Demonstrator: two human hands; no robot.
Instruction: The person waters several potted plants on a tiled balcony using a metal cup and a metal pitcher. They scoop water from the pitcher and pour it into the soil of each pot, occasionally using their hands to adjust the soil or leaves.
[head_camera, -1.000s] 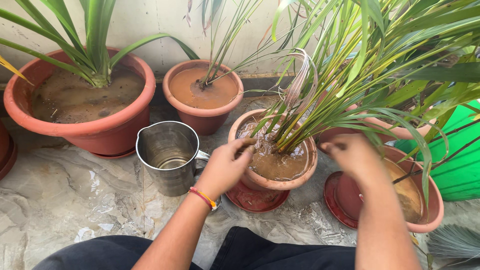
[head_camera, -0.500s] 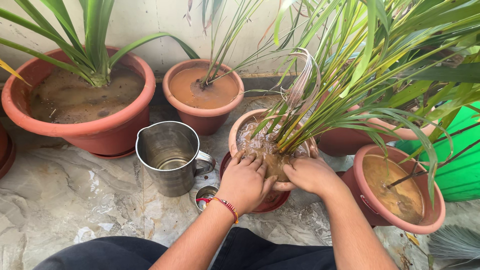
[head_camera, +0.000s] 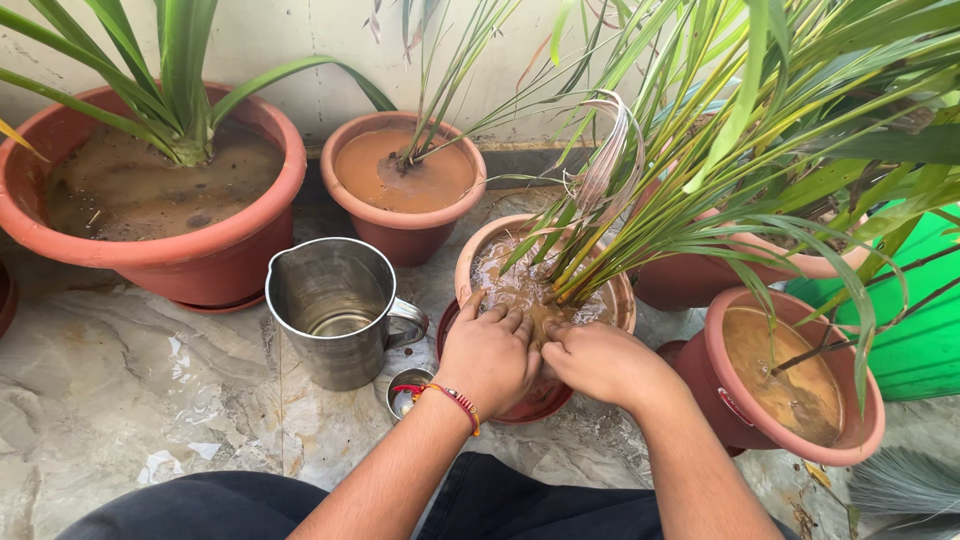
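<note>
The terracotta pot (head_camera: 478, 262) with the grassy plant (head_camera: 640, 190) stands at centre on a red saucer (head_camera: 545, 400), its soil covered with muddy water. The left hand (head_camera: 488, 355) and right hand (head_camera: 600, 362) lie side by side on the pot's near rim, palms down, fingers loosely spread into the wet soil, gripping nothing. A steel jug (head_camera: 335, 310) stands just left of the pot, a small steel cup (head_camera: 405, 392) beside the left wrist, and further potted plants surround them on the wet stone floor (head_camera: 150, 400).
</note>
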